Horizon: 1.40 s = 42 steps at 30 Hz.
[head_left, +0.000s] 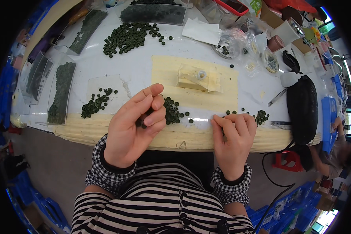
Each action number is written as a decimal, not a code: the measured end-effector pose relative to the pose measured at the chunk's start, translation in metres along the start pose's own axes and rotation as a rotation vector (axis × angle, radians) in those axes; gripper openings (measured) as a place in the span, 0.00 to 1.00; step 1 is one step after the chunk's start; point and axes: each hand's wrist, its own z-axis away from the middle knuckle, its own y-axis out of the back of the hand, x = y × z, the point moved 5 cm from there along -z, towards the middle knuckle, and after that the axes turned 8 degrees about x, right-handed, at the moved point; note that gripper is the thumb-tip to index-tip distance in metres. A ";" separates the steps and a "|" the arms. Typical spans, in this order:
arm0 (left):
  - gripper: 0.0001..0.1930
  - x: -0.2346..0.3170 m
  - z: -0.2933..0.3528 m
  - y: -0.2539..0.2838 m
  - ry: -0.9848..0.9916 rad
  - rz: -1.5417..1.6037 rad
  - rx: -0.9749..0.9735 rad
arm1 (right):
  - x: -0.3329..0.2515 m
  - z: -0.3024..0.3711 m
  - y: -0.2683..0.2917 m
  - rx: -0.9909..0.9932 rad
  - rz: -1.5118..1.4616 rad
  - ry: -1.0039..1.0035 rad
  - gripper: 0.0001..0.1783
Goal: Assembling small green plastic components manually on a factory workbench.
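My left hand [132,124] is raised over the table's front edge, palm turned up and fingers curled. A few small dark green round pieces with notched rims show between its fingers and palm. Just behind it lies a pile of the same green pieces [171,111]. To the right, my right hand [234,138] hangs at the edge with thumb and fingers drawn together; what they pinch, if anything, is hidden. Beside it is a smaller group of green pieces [261,117]. Beyond both hands, a cream-coloured block [191,84] with a clear ring [201,75] on top rests on a yellow sheet [163,85].
Clear boxes of green pieces [61,91] stand at the left, near a large loose heap [128,38]. A white tissue [201,31] lies at the back. Tweezers [277,97] and a black bag-like object [302,109] sit at the right. A person [335,148] is at far right.
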 end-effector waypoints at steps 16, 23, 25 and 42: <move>0.13 -0.005 0.007 0.002 0.051 0.005 -0.047 | 0.002 0.003 0.005 -0.005 0.002 -0.017 0.09; 0.14 -0.017 0.005 -0.004 0.109 -0.116 -0.087 | 0.005 0.001 0.007 0.081 -0.230 -0.061 0.10; 0.13 -0.021 0.004 -0.002 0.150 -0.094 -0.124 | 0.002 0.000 0.011 0.140 -0.290 -0.059 0.11; 0.13 -0.044 0.006 -0.007 0.202 -0.216 -0.121 | -0.007 0.007 0.009 0.066 -0.916 -0.406 0.11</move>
